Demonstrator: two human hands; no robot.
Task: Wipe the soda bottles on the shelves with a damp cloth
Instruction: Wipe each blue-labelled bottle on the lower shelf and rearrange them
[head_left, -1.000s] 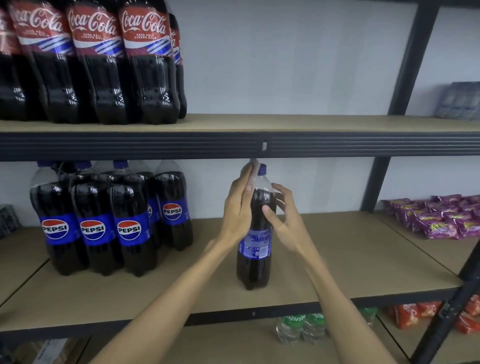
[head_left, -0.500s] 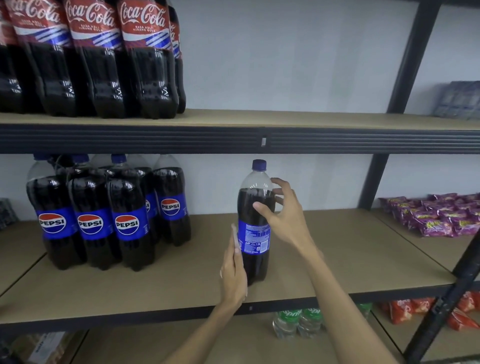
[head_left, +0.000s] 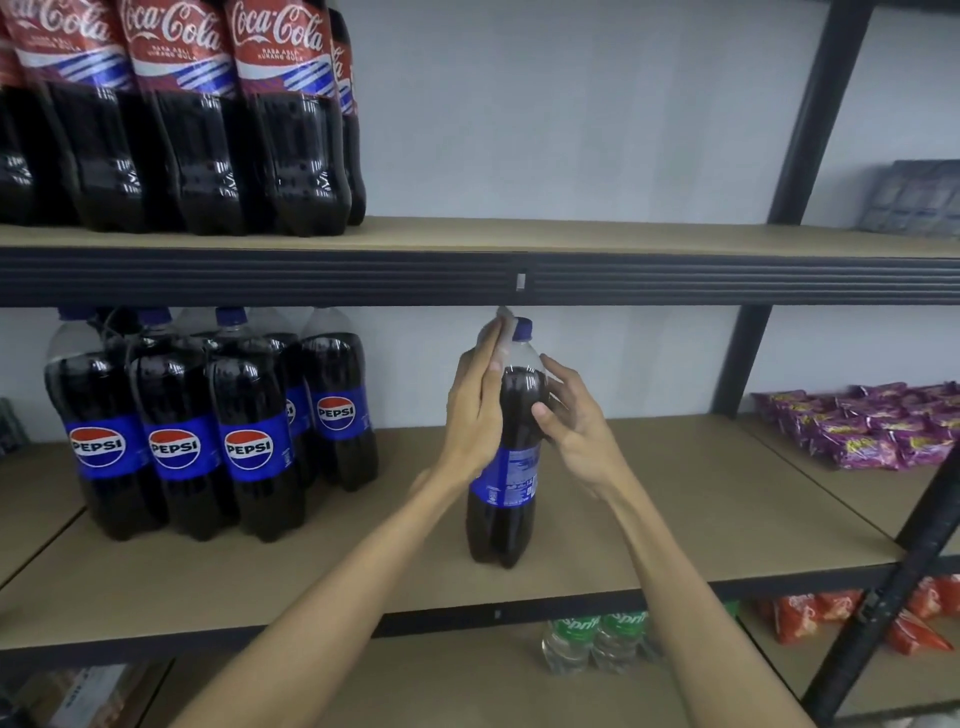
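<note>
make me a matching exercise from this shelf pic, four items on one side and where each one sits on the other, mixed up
Items
1. Coca-Cola bottles
2. lone Pepsi bottle
3. purple snack packets
4. green-labelled bottles

Places
a. lowest shelf in view
b. top shelf, left end
c. standing alone, centre of the middle shelf
d. middle level, far right

Pairs: 1-b, 2-c, 3-d, 4-a

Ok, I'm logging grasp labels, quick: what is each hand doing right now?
Left hand: open, straight fingers pressing a pale cloth against the dark plastic Pepsi bottle.
Right hand: closed round that bottle's shoulder, holding it.
</note>
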